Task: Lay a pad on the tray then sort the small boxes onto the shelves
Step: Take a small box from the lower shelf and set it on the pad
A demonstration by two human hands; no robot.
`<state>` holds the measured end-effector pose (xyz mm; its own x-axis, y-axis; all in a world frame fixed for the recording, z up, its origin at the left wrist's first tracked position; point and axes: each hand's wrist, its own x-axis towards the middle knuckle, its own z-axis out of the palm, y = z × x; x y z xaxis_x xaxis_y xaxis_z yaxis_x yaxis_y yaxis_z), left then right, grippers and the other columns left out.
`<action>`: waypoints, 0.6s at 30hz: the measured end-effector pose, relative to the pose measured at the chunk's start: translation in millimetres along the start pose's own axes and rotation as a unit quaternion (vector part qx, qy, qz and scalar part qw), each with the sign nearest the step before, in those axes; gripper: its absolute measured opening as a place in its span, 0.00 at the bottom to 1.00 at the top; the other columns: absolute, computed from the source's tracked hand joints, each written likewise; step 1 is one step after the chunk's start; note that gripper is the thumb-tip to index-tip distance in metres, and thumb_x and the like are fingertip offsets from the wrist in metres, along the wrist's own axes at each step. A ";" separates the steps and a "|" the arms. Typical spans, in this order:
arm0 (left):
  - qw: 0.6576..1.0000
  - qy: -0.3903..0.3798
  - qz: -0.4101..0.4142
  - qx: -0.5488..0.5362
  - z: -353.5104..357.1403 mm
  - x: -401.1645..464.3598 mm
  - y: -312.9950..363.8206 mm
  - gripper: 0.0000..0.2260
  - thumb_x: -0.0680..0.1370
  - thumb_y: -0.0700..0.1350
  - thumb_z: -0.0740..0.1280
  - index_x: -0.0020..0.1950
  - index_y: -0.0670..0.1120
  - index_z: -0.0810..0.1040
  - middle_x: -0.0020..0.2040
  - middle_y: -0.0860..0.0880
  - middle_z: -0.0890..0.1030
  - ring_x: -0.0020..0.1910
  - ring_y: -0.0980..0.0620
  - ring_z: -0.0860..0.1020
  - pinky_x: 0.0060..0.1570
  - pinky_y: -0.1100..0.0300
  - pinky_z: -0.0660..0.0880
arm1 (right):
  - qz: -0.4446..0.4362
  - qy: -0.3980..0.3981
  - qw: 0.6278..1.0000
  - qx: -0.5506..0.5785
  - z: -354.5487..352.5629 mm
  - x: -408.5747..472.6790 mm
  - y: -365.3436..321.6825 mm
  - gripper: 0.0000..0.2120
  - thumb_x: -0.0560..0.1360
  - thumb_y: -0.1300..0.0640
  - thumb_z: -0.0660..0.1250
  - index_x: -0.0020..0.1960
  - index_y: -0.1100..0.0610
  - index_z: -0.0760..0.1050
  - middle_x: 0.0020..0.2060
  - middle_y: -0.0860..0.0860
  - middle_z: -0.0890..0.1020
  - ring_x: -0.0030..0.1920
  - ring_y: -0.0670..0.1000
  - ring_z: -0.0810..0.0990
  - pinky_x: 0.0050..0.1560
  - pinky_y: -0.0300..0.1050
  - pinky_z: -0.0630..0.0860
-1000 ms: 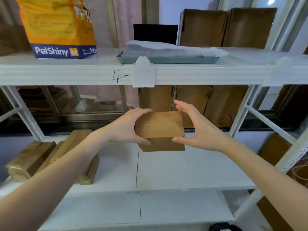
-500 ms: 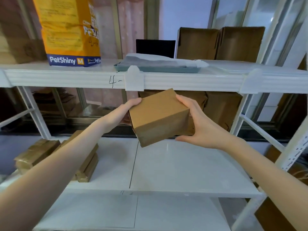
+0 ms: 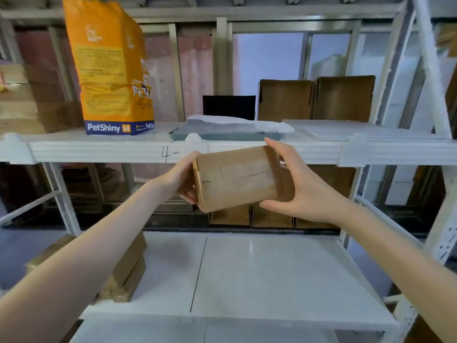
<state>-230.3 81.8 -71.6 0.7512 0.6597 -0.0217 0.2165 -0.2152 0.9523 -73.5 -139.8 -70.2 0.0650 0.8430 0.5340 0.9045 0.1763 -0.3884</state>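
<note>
I see left hand (image 3: pixel 184 180) and right hand (image 3: pixel 300 186) clamp the small box (image 3: pixel 237 178) endwise, level with upper shelf (image 3: pixel 99 149), likely for shelving.

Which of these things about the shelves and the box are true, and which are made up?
1. Both hands hold the brown box. True: the left hand and the right hand grip its two ends.
2. The box rests on the lower shelf. False: it is held up in the air, near the upper shelf edge.
3. The orange bag stands on the upper shelf. True.
4. The tray has nothing in it. False: a grey pad lies on it.
5. The orange bag stands right of the tray. False: it stands to the left.
</note>
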 end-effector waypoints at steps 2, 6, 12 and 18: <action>0.999 -0.020 -0.020 -0.029 -1.8 3.6 5.6 0.28 0.70 0.69 0.53 0.50 0.47 0.74 0.52 0.36 0.77 0.51 0.32 0.77 0.48 0.45 0.75 | 0.004 0.000 1.000 0.011 -6.1 4.0 -2.5 0.49 0.66 0.50 0.76 0.74 0.41 0.45 0.66 0.33 0.57 0.64 0.31 0.61 0.57 0.18 0.61; 0.996 -0.043 -0.012 -0.076 -6.8 5.0 17.3 0.28 0.74 0.70 0.50 0.45 0.46 0.72 0.47 0.40 0.72 0.50 0.38 0.70 0.41 0.53 0.71 | 0.002 0.041 0.999 0.005 -15.8 13.3 -6.1 0.51 0.64 0.48 0.77 0.71 0.36 0.43 0.63 0.27 0.59 0.61 0.23 0.58 0.56 0.15 0.57; 0.992 -0.021 0.070 -0.099 -20.5 1.2 46.1 0.29 0.75 0.69 0.48 0.56 0.51 0.76 0.47 0.44 0.85 0.49 0.37 0.81 0.51 0.47 0.77 | -0.001 0.127 0.992 -0.021 -29.6 30.5 -11.5 0.50 0.62 0.47 0.78 0.74 0.47 0.51 0.64 0.36 0.62 0.63 0.32 0.61 0.57 0.20 0.59; 0.950 0.145 0.276 0.004 -15.0 1.4 79.7 0.12 0.82 0.53 0.50 0.62 0.52 0.67 0.52 0.55 0.76 0.53 0.55 0.76 0.54 0.56 0.73 | 0.027 0.226 0.973 -0.038 -37.8 57.7 -12.6 0.50 0.61 0.47 0.78 0.74 0.51 0.53 0.67 0.41 0.66 0.61 0.35 0.63 0.62 0.34 0.63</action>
<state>-221.4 76.3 8.8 0.5482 0.6156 0.5662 -0.1538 -0.5912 0.7917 -65.1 -112.6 -6.2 0.2767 0.5382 0.7961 0.9218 0.0853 -0.3781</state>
